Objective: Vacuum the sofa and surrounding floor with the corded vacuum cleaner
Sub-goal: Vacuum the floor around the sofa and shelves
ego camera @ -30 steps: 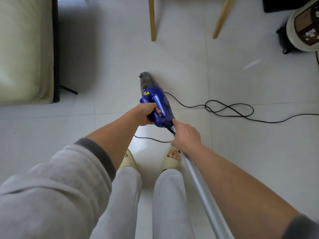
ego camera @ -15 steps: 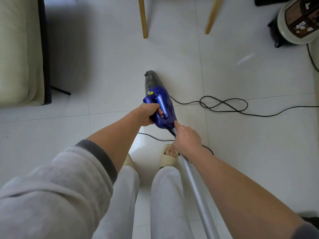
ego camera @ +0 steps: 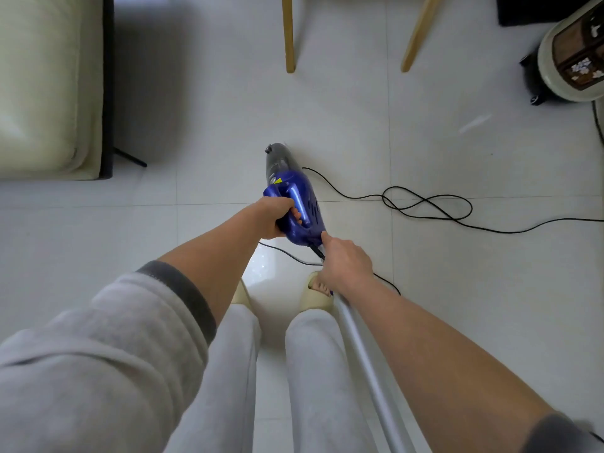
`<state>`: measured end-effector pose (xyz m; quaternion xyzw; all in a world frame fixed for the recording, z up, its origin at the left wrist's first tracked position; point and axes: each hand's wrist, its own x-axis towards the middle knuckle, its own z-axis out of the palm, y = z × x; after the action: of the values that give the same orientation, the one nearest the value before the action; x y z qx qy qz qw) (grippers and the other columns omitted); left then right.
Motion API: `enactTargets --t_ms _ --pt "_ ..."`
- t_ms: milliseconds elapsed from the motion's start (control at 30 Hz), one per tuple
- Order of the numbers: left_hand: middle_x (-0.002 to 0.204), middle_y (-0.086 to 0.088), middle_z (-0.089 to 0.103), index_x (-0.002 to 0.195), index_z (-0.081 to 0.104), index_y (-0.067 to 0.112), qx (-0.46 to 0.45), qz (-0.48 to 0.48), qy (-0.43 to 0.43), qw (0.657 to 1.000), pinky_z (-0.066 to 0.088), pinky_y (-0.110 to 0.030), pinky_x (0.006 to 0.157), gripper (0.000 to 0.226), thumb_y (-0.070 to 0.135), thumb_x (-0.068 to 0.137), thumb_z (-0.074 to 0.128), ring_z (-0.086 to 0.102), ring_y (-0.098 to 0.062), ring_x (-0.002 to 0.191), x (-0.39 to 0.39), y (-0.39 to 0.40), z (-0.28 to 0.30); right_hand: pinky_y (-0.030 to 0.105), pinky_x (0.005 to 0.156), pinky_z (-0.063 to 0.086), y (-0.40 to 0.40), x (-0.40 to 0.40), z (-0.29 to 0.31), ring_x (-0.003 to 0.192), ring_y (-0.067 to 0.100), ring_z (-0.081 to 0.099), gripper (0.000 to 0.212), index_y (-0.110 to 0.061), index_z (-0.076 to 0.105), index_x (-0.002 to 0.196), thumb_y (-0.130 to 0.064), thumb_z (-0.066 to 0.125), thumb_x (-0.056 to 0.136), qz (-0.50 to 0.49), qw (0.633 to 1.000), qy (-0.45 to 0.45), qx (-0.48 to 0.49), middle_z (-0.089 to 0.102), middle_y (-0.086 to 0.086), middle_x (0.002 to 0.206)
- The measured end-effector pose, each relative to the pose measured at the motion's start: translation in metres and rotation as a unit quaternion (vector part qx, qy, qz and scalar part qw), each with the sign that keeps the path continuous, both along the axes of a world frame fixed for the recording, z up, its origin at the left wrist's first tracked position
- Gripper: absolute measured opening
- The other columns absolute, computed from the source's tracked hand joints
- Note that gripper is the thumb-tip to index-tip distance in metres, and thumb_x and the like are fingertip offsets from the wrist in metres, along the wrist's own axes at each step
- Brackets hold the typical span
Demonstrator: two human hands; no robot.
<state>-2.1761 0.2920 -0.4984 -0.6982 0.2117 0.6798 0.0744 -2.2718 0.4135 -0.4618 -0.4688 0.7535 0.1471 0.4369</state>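
— Hands first: what does each one hold?

— Left hand, at the centre of the frame, has its fingers curled round the loop handle of the blue plastic handheld vacuum cleaner, whose grey dust cup points toward the top of the frame. The right hand, just below and right of the blue body, is closed round the top end of a silver metal tube that runs down to the bottom edge, with the forefinger stretched out so its tip touches the rear of the blue body.

— And the cord?

— A thin black power cord leaves the rear of the vacuum cleaner beside the right hand, and cord lies in a loose loop on the white tiled floor at centre right before running off the right edge.

— Where is the sofa?

— The cream cushioned sofa with a dark base fills the upper left of the frame, well apart from the vacuum cleaner.

— Anything else?

— Two pale wooden legs stand at top centre. A round cream appliance on black wheels sits at upper right. Grey trouser legs and beige slippers show at lower centre, under the hands.
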Motion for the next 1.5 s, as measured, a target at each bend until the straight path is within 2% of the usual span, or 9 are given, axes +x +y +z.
enactTargets --t_ms 100,233,333,567,667,767,1033,1333,1500 --pt "0.075 -0.009 0.057 0.112 0.051 0.004 -0.020 -0.008 -0.001 1.000 0.053 -0.032 0.070 0.026 0.002 0.086 0.052 0.058 -0.021 0.068 -0.006 -0.001 -0.001 0.030 0.063 0.038 -0.003 -0.006 -0.002 0.080 0.026 0.048 0.045 -0.017 0.043 0.120 -0.008 0.061 0.079 0.002 1.000 0.000 -0.006 0.050 0.002 0.089" --pt "0.068 -0.007 0.053 0.088 0.052 0.003 -0.033 0.045 0.013 0.998 0.052 -0.027 0.061 0.007 0.001 0.090 0.045 0.054 -0.018 0.060 -0.011 0.002 -0.013 0.030 0.063 0.038 -0.008 -0.015 -0.013 0.079 0.026 0.048 0.046 -0.019 0.043 0.120 -0.008 0.061 0.079 0.019 1.000 0.005 -0.009 0.051 0.001 0.090" --pt "0.063 -0.004 0.051 0.075 0.048 0.008 -0.039 0.094 0.021 0.995 0.049 -0.023 0.055 0.020 0.003 0.093 0.041 0.052 -0.015 0.056 -0.005 0.004 -0.024 0.030 0.062 0.038 -0.012 -0.015 -0.018 0.079 0.024 0.049 0.049 -0.020 0.043 0.122 -0.009 0.062 0.079 0.041 0.999 0.003 -0.012 0.055 -0.001 0.093" --pt "0.060 -0.002 0.051 0.076 0.049 0.008 -0.035 0.170 0.011 0.985 0.049 -0.022 0.058 0.021 0.006 0.096 0.042 0.051 -0.012 0.055 0.048 0.001 -0.029 0.030 0.065 0.037 -0.030 0.025 -0.023 0.083 0.022 0.045 0.048 -0.022 0.043 0.124 -0.011 0.062 0.081 0.102 0.995 -0.006 -0.012 0.046 -0.003 0.093" --pt "0.054 0.000 0.051 0.074 0.049 0.009 -0.037 0.179 0.002 0.983 0.050 -0.021 0.059 0.023 0.007 0.096 0.042 0.051 -0.011 0.054 0.079 -0.005 -0.028 0.028 0.056 0.036 -0.039 0.053 -0.026 0.078 0.023 0.048 0.045 -0.020 0.044 0.118 -0.010 0.064 0.079 0.129 0.991 -0.003 -0.018 0.051 -0.002 0.086" --pt "0.063 -0.001 0.050 0.077 0.050 0.009 -0.044 0.193 0.000 0.980 0.049 -0.021 0.062 0.021 0.007 0.096 0.042 0.050 -0.011 0.057 0.112 -0.009 -0.028 0.027 0.048 0.031 -0.046 0.083 -0.031 0.077 0.022 0.050 0.042 -0.019 0.043 0.113 -0.009 0.064 0.078 0.145 0.989 -0.009 -0.018 0.049 -0.002 0.081" --pt "0.069 -0.003 0.057 0.092 0.055 0.007 -0.019 0.222 0.003 0.975 0.054 -0.027 0.069 0.005 0.006 0.093 0.050 0.057 -0.013 0.064 0.178 0.003 -0.030 0.032 0.058 0.038 -0.047 0.135 -0.030 0.078 0.024 0.051 0.045 -0.017 0.041 0.117 -0.008 0.063 0.078 0.203 0.979 -0.009 -0.011 0.053 0.003 0.089" --pt "0.059 -0.001 0.049 0.072 0.049 0.010 -0.006 0.371 0.026 0.928 0.050 -0.026 0.061 0.021 0.001 0.090 0.042 0.049 -0.012 0.055 0.208 0.020 -0.036 0.032 0.063 0.039 -0.064 0.155 -0.024 0.085 0.023 0.052 0.056 -0.020 0.037 0.136 -0.007 0.057 0.085 0.322 0.946 0.029 -0.032 0.052 0.003 0.096" --pt "0.054 -0.001 0.050 0.071 0.051 0.009 0.009 0.418 0.029 0.908 0.050 -0.026 0.061 0.024 0.001 0.091 0.043 0.049 -0.011 0.053 0.226 0.016 -0.033 0.033 0.066 0.039 -0.080 0.169 -0.022 0.094 0.024 0.055 0.051 -0.021 0.040 0.134 -0.009 0.056 0.086 0.361 0.930 0.044 -0.050 0.055 0.003 0.104"
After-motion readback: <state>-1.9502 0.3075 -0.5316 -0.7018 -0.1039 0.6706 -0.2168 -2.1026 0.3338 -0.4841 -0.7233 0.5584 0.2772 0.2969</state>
